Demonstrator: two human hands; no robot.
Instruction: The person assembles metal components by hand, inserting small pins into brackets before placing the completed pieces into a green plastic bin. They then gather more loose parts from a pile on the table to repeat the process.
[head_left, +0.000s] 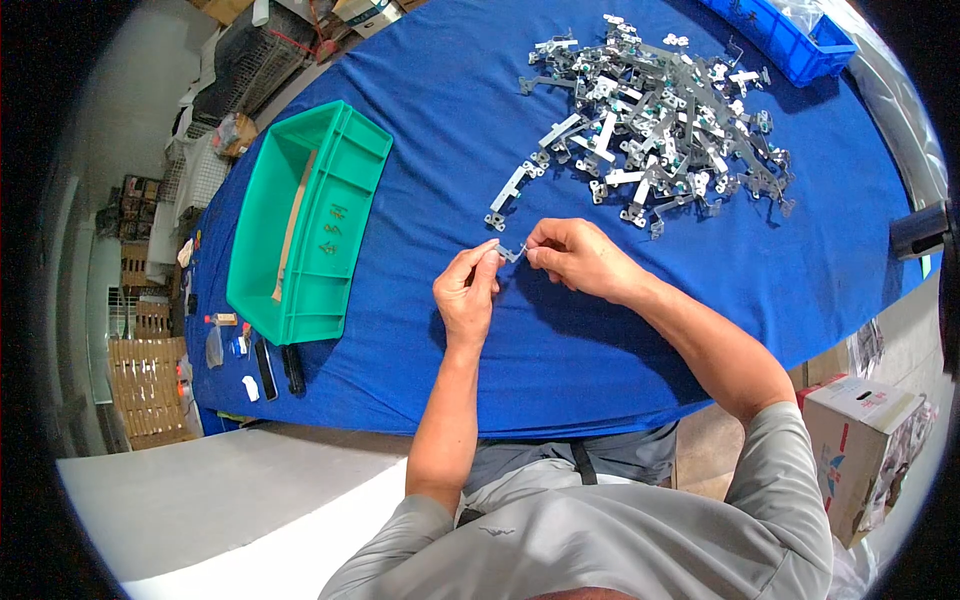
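A small silvery metal bracket (509,254) is held above the blue cloth between my two hands. My left hand (468,293) pinches its left end between thumb and fingers. At its other end, the closed fingertips of my right hand (577,258) grip the bracket's tip or a thin piece on it; which one is too small to tell. Just beyond my hands, similar metal brackets (512,190) lie in a short line. They lead to a large heap of metal brackets (660,120), some with small green parts, at the far right.
A green plastic bin (336,262) with a brown strip inside stands to the left on the blue tablecloth (420,370). Near it lie a black phone-like object (265,370) and small items. A blue crate (800,50) sits far right; a cardboard box (850,430) stands beside the table.
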